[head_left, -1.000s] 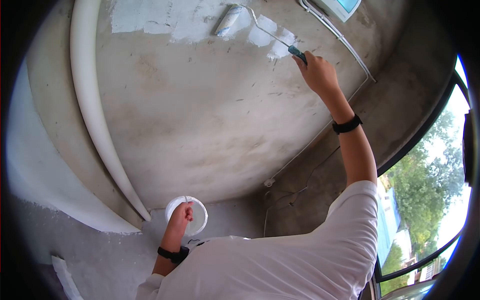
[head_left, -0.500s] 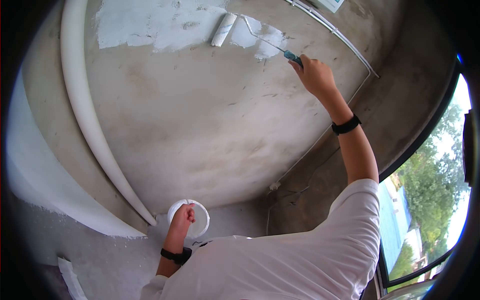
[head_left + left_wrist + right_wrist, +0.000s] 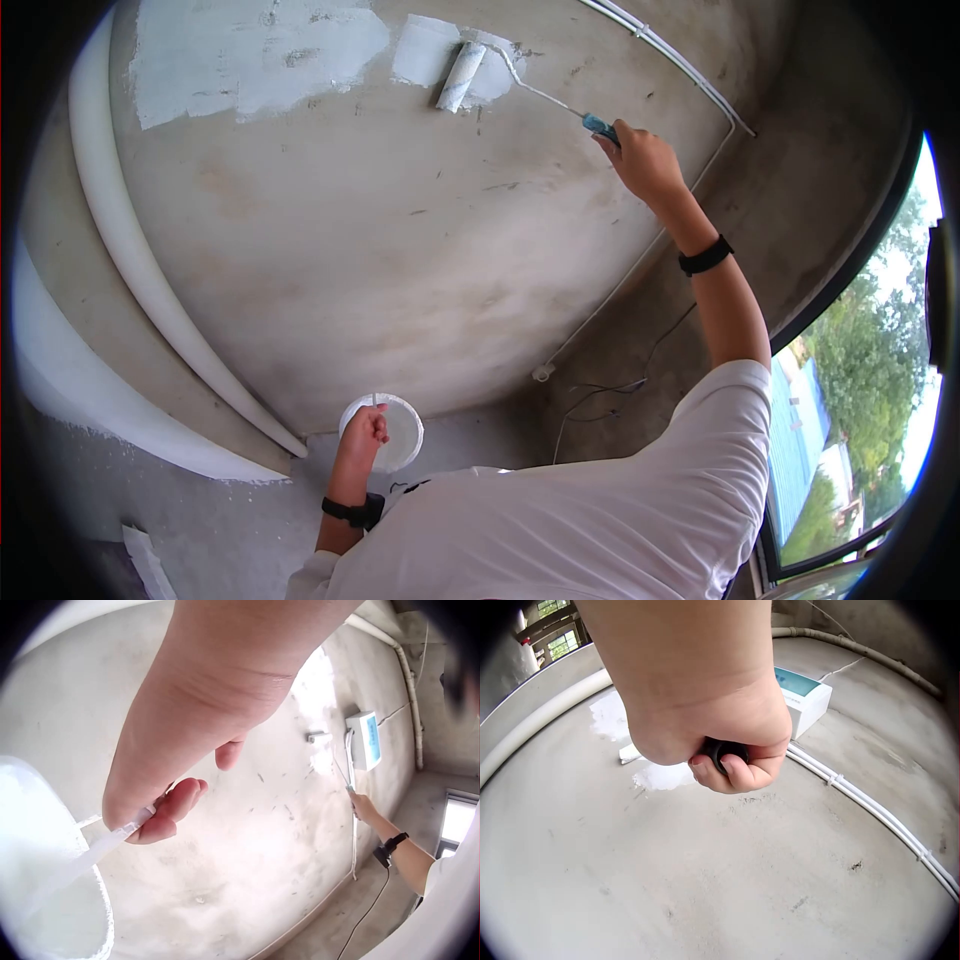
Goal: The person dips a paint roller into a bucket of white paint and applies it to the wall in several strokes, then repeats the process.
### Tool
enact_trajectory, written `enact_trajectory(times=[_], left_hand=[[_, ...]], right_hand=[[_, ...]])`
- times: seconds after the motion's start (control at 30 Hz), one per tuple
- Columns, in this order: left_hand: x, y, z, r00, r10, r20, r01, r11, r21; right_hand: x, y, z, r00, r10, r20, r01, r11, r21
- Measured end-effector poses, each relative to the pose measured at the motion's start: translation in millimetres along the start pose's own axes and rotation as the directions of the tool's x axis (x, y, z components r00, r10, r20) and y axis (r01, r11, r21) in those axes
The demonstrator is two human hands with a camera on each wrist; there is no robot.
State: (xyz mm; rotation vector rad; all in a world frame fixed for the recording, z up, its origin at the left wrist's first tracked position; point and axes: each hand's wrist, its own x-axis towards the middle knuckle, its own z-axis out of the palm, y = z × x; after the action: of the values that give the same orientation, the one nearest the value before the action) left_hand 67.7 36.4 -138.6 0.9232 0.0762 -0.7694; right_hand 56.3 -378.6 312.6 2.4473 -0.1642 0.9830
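Your right hand [image 3: 645, 165] is clamped on the handle [image 3: 601, 128] of the paint roller [image 3: 461, 76], fingers wrapped round it, arm stretched up. The roller lies tilted over the wall [image 3: 350, 230], its lower end just past the bottom edge of the small paint patch [image 3: 425, 50]; whether the sleeve presses the wall you cannot tell from here. A strip of unpainted wall separates that patch from the large paint patch [image 3: 250, 60] to its left, whose lower edge is ragged. Unpainted wall spreads below both, bounded by the thick pipe [image 3: 130, 240] on the left and the thin white conduits [image 3: 690, 72] on the right. Mind the white box [image 3: 365, 741], which juts from the wall beside those conduits, near your right hand. Down low, your left hand [image 3: 366, 430] has its fingers curled round the strap [image 3: 112, 841] of the white bucket [image 3: 419, 440]. The bucket's rim sits near the wall's foot and the pipe's lower end; whether its base touches the floor [image 3: 250, 520] is hidden.
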Motion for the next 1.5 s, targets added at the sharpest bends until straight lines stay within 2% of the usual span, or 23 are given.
enact_trajectory(times=[0.3,0.5,0.57,0.6,0.63,0.67,0.7,0.73,0.8,0.87,0.93,1.0,1.13,1.2,1.23,1.27,1.33,1.37,1.5], left_hand=[[25,-16,21,0.998,-0.049,0.026,0.048,0.998,0.031],[31,-19,27,0.998,-0.054,0.012,0.054,0.998,0.028],[27,-15,32,0.999,-0.050,0.009,0.050,0.999,0.008],[25,-13,33,0.999,-0.048,0.009,0.048,0.999,-0.010],[24,-14,32,0.999,-0.040,0.006,0.040,0.999,-0.017],[24,-13,31,0.999,-0.041,0.009,0.041,0.999,-0.009],[22,-12,29,0.999,-0.043,0.012,0.043,0.999,0.002],[20,-10,29,0.999,-0.032,0.008,0.032,0.999,-0.003],[15,-6,26,0.999,-0.050,-0.019,0.050,0.999,-0.001],[10,-4,21,0.999,-0.038,-0.018,0.038,0.999,-0.007],[5,-2,15,0.999,-0.034,-0.018,0.033,0.999,-0.018],[0,0,7,0.999,-0.027,-0.017,0.027,0.999,-0.025],[-9,7,-17,1.000,0.006,-0.019,-0.007,1.000,-0.001],[-17,14,-29,0.999,0.021,-0.047,-0.023,0.999,-0.043],[-21,18,-34,0.999,0.021,-0.047,-0.023,0.999,-0.037],[-27,20,-39,0.998,0.020,-0.059,-0.022,0.999,-0.033],[-35,28,-51,0.997,0.034,-0.075,-0.036,0.999,-0.026],[-39,29,-58,0.997,0.031,-0.070,-0.032,0.999,-0.019],[-49,34,-87,0.997,0.009,-0.081,-0.008,1.000,0.012]], right_hand=[[-29,51,23,1.000,0.013,0.019,-0.014,1.000,0.015],[-37,50,31,0.999,0.022,0.038,-0.024,0.999,0.044],[-41,34,33,0.970,0.031,0.239,-0.096,0.959,0.266],[-44,24,37,0.972,0.024,0.235,-0.088,0.959,0.268],[-50,15,44,0.963,0.102,0.251,-0.225,0.818,0.529],[-55,4,51,0.943,0.166,0.288,-0.329,0.589,0.738],[-60,-7,57,0.936,0.169,0.310,-0.352,0.501,0.791],[-66,-20,60,0.928,0.169,0.333,-0.373,0.406,0.834],[-79,-52,67,0.897,0.073,0.436,-0.442,0.109,0.891],[-90,-93,55,0.854,-0.025,0.519,-0.518,-0.122,0.846],[-98,-130,53,0.826,-0.166,0.538,-0.562,-0.287,0.776],[-99,-166,53,0.843,-0.217,0.493,-0.538,-0.395,0.745],[-89,-225,29,0.858,-0.126,0.499,-0.502,-0.416,0.758],[-84,-246,30,0.885,-0.030,0.465,-0.439,-0.392,0.809],[-81,-260,27,0.879,0.046,0.474,-0.414,-0.418,0.809],[-82,-269,25,0.878,0.049,0.477,-0.413,-0.427,0.805],[-80,-286,22,0.862,0.071,0.502,-0.347,-0.638,0.687],[-81,-292,24,0.869,0.066,0.491,-0.321,-0.680,0.660],[-76,-310,26,0.900,0.123,0.419,-0.227,-0.689,0.688]])
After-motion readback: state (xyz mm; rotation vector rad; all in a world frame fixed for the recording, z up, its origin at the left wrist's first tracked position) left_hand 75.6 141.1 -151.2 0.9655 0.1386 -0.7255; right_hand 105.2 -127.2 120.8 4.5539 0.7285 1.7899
